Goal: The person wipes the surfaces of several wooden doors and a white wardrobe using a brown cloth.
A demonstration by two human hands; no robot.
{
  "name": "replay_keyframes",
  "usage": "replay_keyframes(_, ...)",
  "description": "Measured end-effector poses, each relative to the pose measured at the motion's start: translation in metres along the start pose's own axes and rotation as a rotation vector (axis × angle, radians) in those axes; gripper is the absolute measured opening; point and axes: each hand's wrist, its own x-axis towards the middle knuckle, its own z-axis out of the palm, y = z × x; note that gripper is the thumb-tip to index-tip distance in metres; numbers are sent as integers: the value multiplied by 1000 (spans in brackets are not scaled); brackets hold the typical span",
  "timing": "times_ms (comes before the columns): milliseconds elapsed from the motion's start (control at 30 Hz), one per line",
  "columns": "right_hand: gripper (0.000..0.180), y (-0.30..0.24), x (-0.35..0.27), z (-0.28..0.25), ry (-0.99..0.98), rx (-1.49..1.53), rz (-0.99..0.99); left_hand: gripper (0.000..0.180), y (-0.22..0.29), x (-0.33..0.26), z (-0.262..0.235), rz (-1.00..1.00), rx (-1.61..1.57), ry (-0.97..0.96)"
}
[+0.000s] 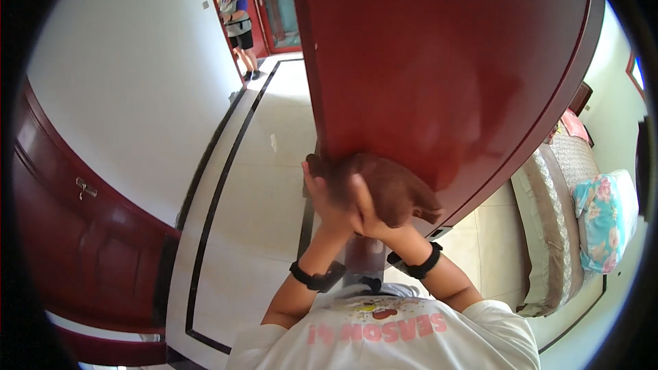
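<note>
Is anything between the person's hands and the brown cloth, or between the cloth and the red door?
Nothing visible. Both hands, left hand and right hand, press the brown cloth directly against the red door.

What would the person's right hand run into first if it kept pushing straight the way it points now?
Almost certainly the brown cloth under the right hand, and right behind it the dark red door. The hand already seems pressed against the cloth on the door's edge, beside the left hand, though depth is hard to judge.
</note>
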Motion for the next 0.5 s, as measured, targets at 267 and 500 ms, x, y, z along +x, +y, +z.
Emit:
replay_keyframes(267,51,-2,34,7,-39,235,-150,63,18,16,-14,-437,-342,-305)
replay_keyframes(500,51,-20,9,16,-421,616,53,55,42,-16,23,-247,110,392)
